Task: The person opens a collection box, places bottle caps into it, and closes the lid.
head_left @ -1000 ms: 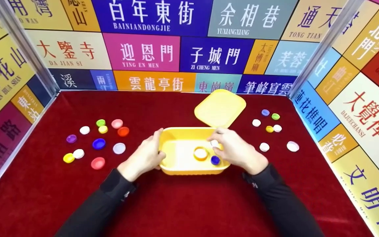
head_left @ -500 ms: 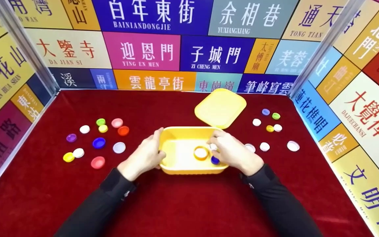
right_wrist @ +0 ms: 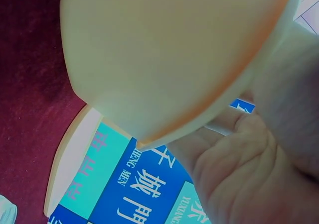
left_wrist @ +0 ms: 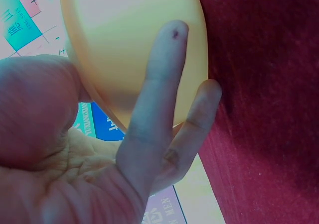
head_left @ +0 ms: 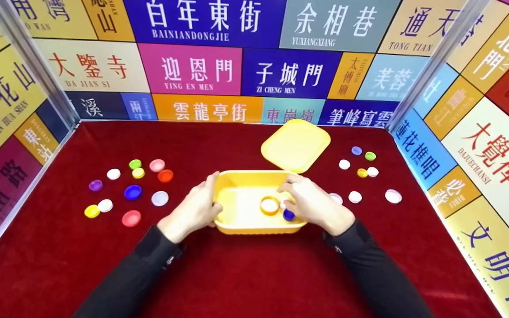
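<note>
A yellow plastic box (head_left: 241, 230) stands in the middle of the table in the head view. My left hand (head_left: 192, 211) grips its left end, thumb at the rim and fingers against the outside, as the left wrist view shows. Over the right rim, my right hand (head_left: 318, 203) reaches into the box. Its fingertips hold a small white bottle cap (head_left: 282, 203), partly hidden by the fingers. An orange ring-shaped cap (head_left: 269, 206) and a dark blue cap (head_left: 288, 215) lie on the box floor beside them. In the right wrist view the box wall (right_wrist: 164, 59) hides those fingertips.
The yellow lid (head_left: 296, 145) lies behind the box. Several coloured caps, among them a blue one (head_left: 133, 192), are spread on the left of the red cloth (head_left: 254, 274). Several more, including a white one (head_left: 355, 197), lie on the right. Printed panels surround the table.
The white cap at my right fingertips has shifted slightly down and left inside the box. My right hand has moved a little left, uncovering a pale cap beside the box. The left hand stays put.
</note>
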Available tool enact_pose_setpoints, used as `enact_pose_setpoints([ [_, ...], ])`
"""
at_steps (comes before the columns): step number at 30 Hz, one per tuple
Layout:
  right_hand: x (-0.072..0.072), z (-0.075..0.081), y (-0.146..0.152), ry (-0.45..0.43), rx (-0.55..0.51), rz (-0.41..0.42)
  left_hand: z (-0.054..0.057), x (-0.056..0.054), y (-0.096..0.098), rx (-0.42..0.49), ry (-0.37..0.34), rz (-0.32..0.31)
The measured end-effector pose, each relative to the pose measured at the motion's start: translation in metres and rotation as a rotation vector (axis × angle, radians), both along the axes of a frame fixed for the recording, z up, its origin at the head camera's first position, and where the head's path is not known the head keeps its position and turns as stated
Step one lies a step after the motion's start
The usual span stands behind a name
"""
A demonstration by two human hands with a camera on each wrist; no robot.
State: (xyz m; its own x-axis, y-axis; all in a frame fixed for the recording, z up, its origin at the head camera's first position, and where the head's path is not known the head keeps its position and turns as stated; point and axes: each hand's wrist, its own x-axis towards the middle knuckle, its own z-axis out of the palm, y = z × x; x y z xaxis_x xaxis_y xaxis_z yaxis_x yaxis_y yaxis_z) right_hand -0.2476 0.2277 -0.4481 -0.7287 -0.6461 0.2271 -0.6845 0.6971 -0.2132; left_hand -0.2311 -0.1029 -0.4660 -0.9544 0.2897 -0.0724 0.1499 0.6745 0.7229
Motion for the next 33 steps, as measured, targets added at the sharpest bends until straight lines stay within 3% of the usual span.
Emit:
enact_pose_setpoints([
  [16, -0.001, 0.004, 0.004, 0.015, -0.047, 0.009, -0.001, 0.001, 0.000, 0.000, 0.023, -0.006],
  [33, -0.003, 0.019, 0.017, 0.010, -0.105, -0.024, -0.001, 0.000, -0.001, -0.016, 0.027, -0.008],
])
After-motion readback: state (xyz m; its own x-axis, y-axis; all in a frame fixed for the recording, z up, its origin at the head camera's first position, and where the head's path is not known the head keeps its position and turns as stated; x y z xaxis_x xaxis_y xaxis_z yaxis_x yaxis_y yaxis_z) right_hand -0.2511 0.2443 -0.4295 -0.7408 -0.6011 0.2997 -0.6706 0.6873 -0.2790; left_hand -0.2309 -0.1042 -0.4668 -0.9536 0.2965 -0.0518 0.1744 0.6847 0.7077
